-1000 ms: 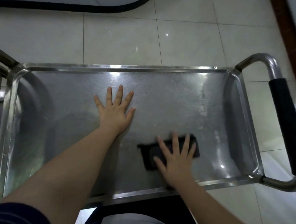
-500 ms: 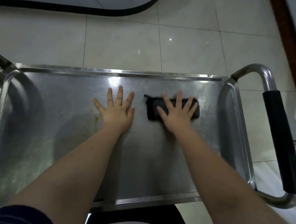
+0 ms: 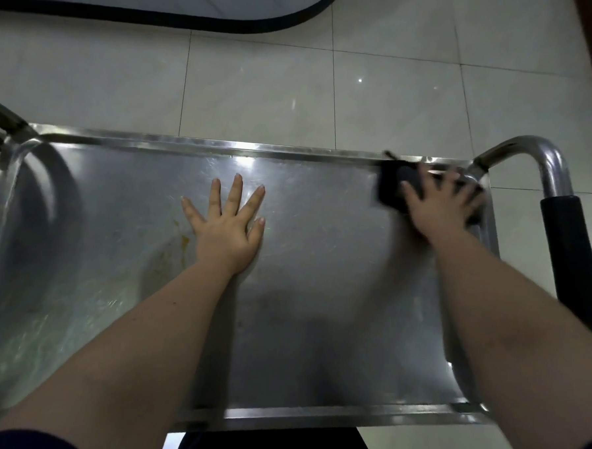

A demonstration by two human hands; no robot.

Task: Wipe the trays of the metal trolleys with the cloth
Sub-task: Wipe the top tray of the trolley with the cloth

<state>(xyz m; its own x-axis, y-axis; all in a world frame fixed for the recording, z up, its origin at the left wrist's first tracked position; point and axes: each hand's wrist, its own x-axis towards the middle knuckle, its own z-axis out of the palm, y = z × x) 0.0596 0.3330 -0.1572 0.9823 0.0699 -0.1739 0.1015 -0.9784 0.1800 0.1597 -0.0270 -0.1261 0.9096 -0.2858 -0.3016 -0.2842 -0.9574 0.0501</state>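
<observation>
Cloth (image 3: 389, 192) lies lengthwise along far tray rim (image 3: 189, 144) under flat right hand (image 3: 439, 209).

steel tray (image 3: 206, 148) of the trolley, raised rim all round, stands over the tiled floor (image 3: 260, 92). Surface scratched, yellowish smear (image 3: 184, 242) left of centre. left hand (image 3: 227, 229) flat on the tray near the middle, fingers spread. dark cloth (image 3: 390, 189) in the far right corner, touching the far rim, right hand (image 3: 439, 208) spread flat on it, blurred. black-gripped handle (image 3: 567, 259) just off the right edge
</observation>
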